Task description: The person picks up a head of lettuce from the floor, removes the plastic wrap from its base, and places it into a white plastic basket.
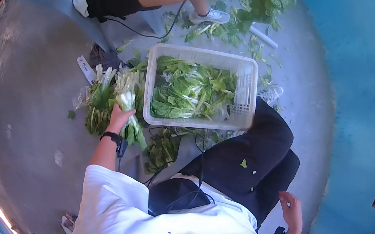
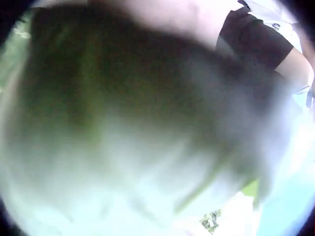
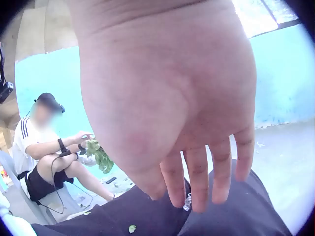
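Note:
In the head view my left hand (image 1: 120,118) grips a bunch of leafy greens (image 1: 127,101) by its pale stalks, over a pile of similar bunches (image 1: 100,98) on the floor left of the crate. Those greens fill most of the left wrist view as a blurred green and white mass (image 2: 133,132). My right hand (image 3: 172,108) hangs near my right thigh, fingers apart and relaxed, holding nothing. A white plastic crate (image 1: 149,86) stands before me, with loose greens (image 1: 191,90) covering much of its bottom.
Another person (image 3: 44,147) sits opposite on a chair, holding leafy greens (image 3: 100,156). Leaf scraps (image 1: 213,32) litter the floor around that person's shoe (image 1: 210,17). More greens (image 1: 162,151) lie between the crate and me. Cables run across my lap. A blue wall (image 1: 343,92) rises on the right.

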`<action>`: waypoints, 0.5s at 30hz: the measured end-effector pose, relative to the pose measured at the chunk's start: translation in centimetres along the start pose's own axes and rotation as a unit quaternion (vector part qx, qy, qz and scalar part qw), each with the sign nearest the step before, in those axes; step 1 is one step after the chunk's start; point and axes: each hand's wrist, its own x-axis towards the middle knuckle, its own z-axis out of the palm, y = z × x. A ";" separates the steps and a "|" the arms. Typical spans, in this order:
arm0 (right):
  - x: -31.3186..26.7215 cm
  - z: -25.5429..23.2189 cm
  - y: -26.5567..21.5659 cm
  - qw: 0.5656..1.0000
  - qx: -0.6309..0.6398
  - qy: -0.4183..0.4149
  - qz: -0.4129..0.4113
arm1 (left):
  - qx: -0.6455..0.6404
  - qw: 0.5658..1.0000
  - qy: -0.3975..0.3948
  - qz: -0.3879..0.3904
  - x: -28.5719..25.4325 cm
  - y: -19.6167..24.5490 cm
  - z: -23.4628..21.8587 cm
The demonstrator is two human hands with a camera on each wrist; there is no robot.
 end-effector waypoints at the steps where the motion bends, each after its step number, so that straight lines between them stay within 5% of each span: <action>1: -0.4 0.3 0.1 1.000 -0.007 -0.002 0.011 | 0.041 0.998 0.027 -0.031 0.6 1.7 0.0; 3: -1.1 0.9 -0.1 1.000 -0.006 -0.002 0.031 | 0.034 0.998 0.062 0.002 1.0 5.1 0.4; 9: -1.9 1.6 -0.1 0.998 0.003 -0.008 0.067 | 0.300 0.951 -0.045 -0.061 5.8 -0.7 3.9; 12: -2.2 1.6 -0.5 0.997 0.002 -0.008 0.082 | 0.356 0.927 -0.091 -0.070 1.7 4.8 3.7; 15: -2.0 1.5 -0.8 0.996 -0.001 -0.007 0.090 | 0.371 0.927 -0.047 -0.010 2.4 2.5 5.2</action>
